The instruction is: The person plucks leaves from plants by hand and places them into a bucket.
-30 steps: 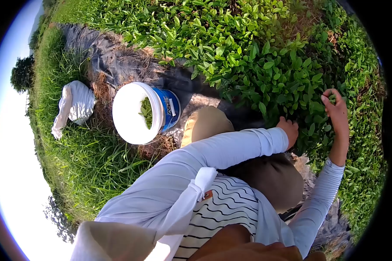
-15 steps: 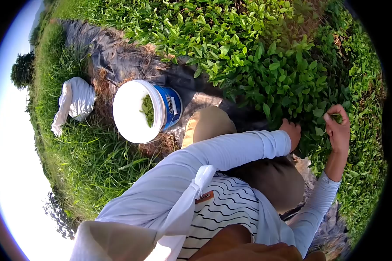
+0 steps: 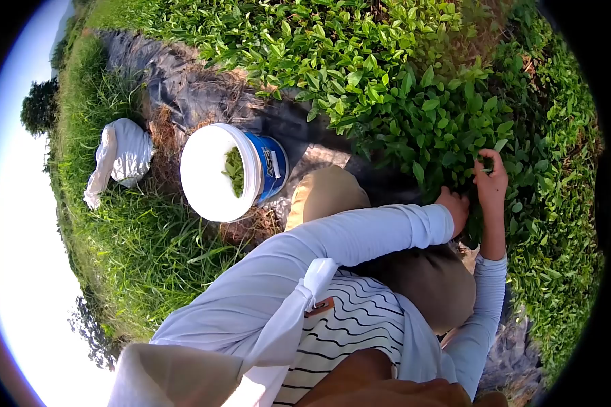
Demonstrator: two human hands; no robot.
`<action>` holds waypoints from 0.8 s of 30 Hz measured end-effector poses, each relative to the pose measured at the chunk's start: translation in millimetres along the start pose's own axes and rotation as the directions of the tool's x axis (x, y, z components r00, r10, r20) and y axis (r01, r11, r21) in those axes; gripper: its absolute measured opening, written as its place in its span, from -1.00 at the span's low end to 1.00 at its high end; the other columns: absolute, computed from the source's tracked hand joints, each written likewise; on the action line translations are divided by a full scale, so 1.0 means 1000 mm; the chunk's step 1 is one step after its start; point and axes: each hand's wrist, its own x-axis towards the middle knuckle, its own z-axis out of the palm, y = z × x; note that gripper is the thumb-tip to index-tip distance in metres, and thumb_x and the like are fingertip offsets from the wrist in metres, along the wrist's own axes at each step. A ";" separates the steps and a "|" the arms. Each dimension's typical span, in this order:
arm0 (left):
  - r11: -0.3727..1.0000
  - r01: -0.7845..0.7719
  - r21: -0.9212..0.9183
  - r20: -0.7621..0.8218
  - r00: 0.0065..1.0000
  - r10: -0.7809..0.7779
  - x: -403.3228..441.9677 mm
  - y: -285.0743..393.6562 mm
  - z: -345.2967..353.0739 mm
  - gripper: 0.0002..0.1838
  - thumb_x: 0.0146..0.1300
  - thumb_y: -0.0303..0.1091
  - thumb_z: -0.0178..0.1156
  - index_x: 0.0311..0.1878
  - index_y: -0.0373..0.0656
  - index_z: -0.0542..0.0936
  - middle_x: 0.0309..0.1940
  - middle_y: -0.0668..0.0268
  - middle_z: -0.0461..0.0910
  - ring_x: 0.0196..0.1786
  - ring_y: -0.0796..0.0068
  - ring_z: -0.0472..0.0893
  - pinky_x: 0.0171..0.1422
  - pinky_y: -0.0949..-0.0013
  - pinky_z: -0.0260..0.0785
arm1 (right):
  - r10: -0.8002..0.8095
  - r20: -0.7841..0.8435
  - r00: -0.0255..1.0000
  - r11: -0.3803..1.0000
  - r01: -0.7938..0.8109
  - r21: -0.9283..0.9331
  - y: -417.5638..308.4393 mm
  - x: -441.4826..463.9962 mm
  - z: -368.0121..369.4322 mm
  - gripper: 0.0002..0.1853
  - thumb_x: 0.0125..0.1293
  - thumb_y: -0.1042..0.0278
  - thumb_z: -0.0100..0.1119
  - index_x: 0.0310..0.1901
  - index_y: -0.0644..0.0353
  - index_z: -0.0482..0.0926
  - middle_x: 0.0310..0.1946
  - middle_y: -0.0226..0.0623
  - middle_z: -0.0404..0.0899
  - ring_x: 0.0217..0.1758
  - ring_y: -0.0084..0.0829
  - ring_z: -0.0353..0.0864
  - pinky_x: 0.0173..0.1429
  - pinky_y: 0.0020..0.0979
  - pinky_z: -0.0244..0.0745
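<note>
My left hand (image 3: 455, 209) sits low against the edge of a leafy green bush (image 3: 428, 129), its fingers curled in. Its fingertips are in shadow among the leaves, and what they hold, if anything, is hidden. Just right of it and a little higher, my right hand (image 3: 492, 182) has its thumb and forefinger bent toward each other around a bit of green leaf. A paler leaf (image 3: 500, 145) shows right by the forefinger. A blue and white bucket (image 3: 273, 168) stands left of my knee with green leaves (image 3: 234, 172) inside.
A white sack (image 3: 130, 152) lies on grass beyond the bucket. Black ground sheeting (image 3: 204, 85) runs along the bush row. My bent knees (image 3: 329, 193) are close below the bush. Tall grass (image 3: 163, 251) borders the left side.
My right hand has moved left and slightly up, closer to my left hand, with fingers still bent. The left hand has hardly moved. The whole view has shifted slightly.
</note>
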 end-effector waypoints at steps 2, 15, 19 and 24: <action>0.999 0.023 -0.039 0.010 1.000 -0.023 0.000 0.002 -0.003 -0.67 -0.04 -0.28 0.14 -0.17 -0.13 0.65 -0.10 0.08 0.48 -0.15 0.18 0.51 -0.13 0.03 0.28 | 0.159 0.034 0.987 0.954 -0.163 0.251 -0.004 -0.003 -0.004 -0.77 0.22 0.51 0.20 -0.08 0.18 0.49 -0.43 -0.42 0.50 -0.54 -0.65 0.40 -0.53 -0.62 0.26; 1.000 0.018 -0.025 0.011 1.000 -0.018 -0.005 -0.001 -0.005 -0.67 -0.11 -0.33 0.19 -0.19 -0.14 0.65 -0.18 0.10 0.48 -0.16 0.18 0.51 -0.19 0.09 0.27 | -0.262 0.108 0.959 0.953 0.275 -0.128 -0.033 0.030 0.009 -0.84 0.18 0.54 0.19 -0.20 0.16 0.49 -0.47 -0.41 0.47 -0.57 -0.67 0.38 -0.51 -0.56 0.23; 1.000 -0.002 -0.024 0.042 0.999 0.003 -0.006 -0.006 -0.020 -0.68 -0.06 -0.33 0.17 -0.18 -0.14 0.64 -0.21 0.14 0.50 -0.19 0.22 0.53 -0.20 0.13 0.29 | 0.257 0.106 0.961 0.903 -0.278 0.326 -0.040 0.009 -0.003 -0.87 0.20 0.55 0.18 -0.22 0.18 0.48 -0.42 -0.37 0.50 -0.57 -0.68 0.39 -0.55 -0.60 0.20; 0.994 0.111 -0.007 -0.442 0.891 -0.103 0.000 -0.035 -0.088 -0.82 0.00 -0.30 0.16 -0.33 -0.16 0.56 -0.37 0.24 0.48 -0.30 0.27 0.51 -0.24 0.23 0.32 | 0.152 -0.146 0.978 0.731 -0.012 0.682 -0.045 -0.002 -0.092 -0.83 0.22 0.47 0.22 -0.17 0.14 0.48 -0.23 -0.38 0.52 -0.47 -0.69 0.39 -0.51 -0.64 0.20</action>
